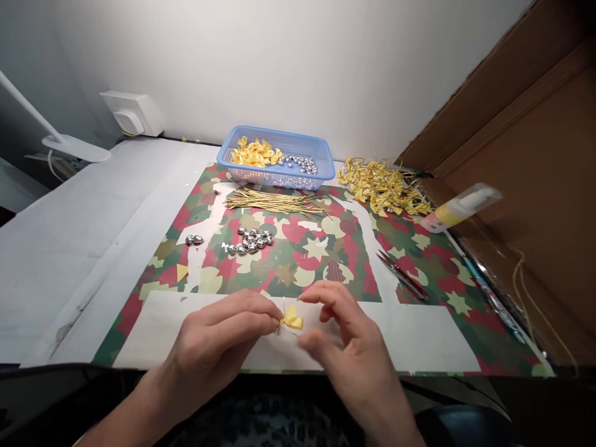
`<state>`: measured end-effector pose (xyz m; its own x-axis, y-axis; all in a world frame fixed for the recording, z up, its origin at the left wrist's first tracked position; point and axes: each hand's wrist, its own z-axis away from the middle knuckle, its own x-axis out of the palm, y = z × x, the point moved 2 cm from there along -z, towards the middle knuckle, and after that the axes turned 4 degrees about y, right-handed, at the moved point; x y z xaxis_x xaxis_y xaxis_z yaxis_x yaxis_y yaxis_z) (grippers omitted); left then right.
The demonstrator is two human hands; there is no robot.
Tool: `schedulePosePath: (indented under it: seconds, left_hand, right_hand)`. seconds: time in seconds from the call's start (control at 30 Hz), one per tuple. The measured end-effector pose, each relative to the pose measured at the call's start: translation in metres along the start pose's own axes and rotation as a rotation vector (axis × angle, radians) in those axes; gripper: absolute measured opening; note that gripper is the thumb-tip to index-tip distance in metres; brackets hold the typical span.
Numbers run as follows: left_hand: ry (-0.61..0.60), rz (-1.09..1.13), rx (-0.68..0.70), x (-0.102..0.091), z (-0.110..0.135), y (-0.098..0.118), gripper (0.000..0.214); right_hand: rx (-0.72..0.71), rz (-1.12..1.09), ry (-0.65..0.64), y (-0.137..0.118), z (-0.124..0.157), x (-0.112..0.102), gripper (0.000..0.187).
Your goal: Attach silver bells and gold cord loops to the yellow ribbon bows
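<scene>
My left hand (218,335) pinches a small yellow ribbon bow (292,319) at its knot, above the white paper (419,329) at the table's front. A thin pale strand stands up beside the bow, and a bit of something silvery shows under my left fingertips, too small to name. To the right of the bow, my right hand (347,344) is held with thumb and fingers apart, nothing visible between them. Beyond the hands lies a cluster of silver bells or beads (251,241), with a few more (194,239) to its left. Behind the cluster is a bundle of gold ties (274,201).
A blue basket (321,144) at the back holds yellow bows and silver beads. Right of it sits a pile of finished-looking bows (382,186). A pump bottle (447,214) and scissors (403,276) lie on the right, by a cardboard wall (521,130). A lamp base (77,149) stands left.
</scene>
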<state>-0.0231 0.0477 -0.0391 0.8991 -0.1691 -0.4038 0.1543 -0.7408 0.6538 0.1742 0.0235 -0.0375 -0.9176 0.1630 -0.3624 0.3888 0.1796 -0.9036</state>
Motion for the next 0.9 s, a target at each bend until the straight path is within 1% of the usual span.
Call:
schedulePosePath:
  seconds: [0.03,0.1,0.13,0.23,0.33,0.4,0.43,0.5,0.53,0.57,0.6,0.63,0.7,0.77,0.83,0.9]
  left_hand:
    - [-0.023,-0.008,0.033,-0.001,0.0,-0.001,0.028]
    - [-0.067,-0.025,0.095,-0.003,-0.001,-0.002,0.026]
    - [-0.079,-0.03,0.114,-0.003,-0.001,-0.002,0.025]
    - [-0.098,-0.032,0.126,0.0,-0.002,-0.003,0.023]
    - [-0.046,-0.037,0.114,0.003,-0.002,-0.002,0.027]
    - [-0.031,-0.031,0.113,0.005,-0.002,-0.002,0.029]
    - [-0.054,-0.01,0.123,0.005,-0.002,-0.001,0.029]
    - [-0.093,0.059,0.129,0.006,-0.003,-0.001,0.028]
    - [-0.087,0.099,0.107,0.006,-0.003,-0.001,0.026]
    - [-0.058,0.135,0.056,0.006,-0.002,-0.002,0.025]
    - [-0.013,0.17,-0.027,0.005,-0.002,-0.004,0.023]
    - [0.032,0.211,-0.139,0.005,-0.001,-0.007,0.021]
    - [0.076,0.35,-0.396,0.007,0.001,-0.011,0.016]
    - [0.069,0.526,-0.624,0.009,0.002,-0.013,0.01]
    - [0.056,0.653,-0.77,0.01,0.001,-0.012,0.007]
    - [0.056,0.723,-0.849,0.01,0.0,-0.009,0.008]
  right_hand:
    - [0.041,-0.059,-0.072,0.001,-0.005,-0.003,0.014]
    - [0.109,-0.146,-0.195,0.002,-0.013,-0.005,0.029]
    - [0.137,-0.169,-0.245,0.001,-0.016,-0.004,0.031]
    - [0.215,-0.219,-0.356,-0.001,-0.021,0.002,0.023]
    - [0.272,-0.337,-0.411,-0.003,-0.022,0.009,0.022]
    - [0.298,-0.439,-0.384,-0.001,-0.024,0.013,0.027]
    - [0.319,-0.489,-0.33,0.001,-0.026,0.014,0.029]
    - [0.371,-0.567,-0.17,0.007,-0.031,0.015,0.031]
    - [0.391,-0.589,-0.091,0.01,-0.033,0.014,0.031]
    - [0.409,-0.613,-0.029,0.012,-0.036,0.014,0.031]
    - [0.427,-0.652,0.008,0.014,-0.037,0.014,0.032]
    - [0.452,-0.708,0.021,0.015,-0.038,0.014,0.033]
    - [0.526,-0.862,0.007,0.014,-0.038,0.016,0.036]
    - [0.586,-0.995,-0.02,0.012,-0.036,0.019,0.038]
    - [0.606,-1.042,-0.027,0.011,-0.035,0.021,0.037]
    - [0.608,-1.033,0.012,0.014,-0.036,0.021,0.036]
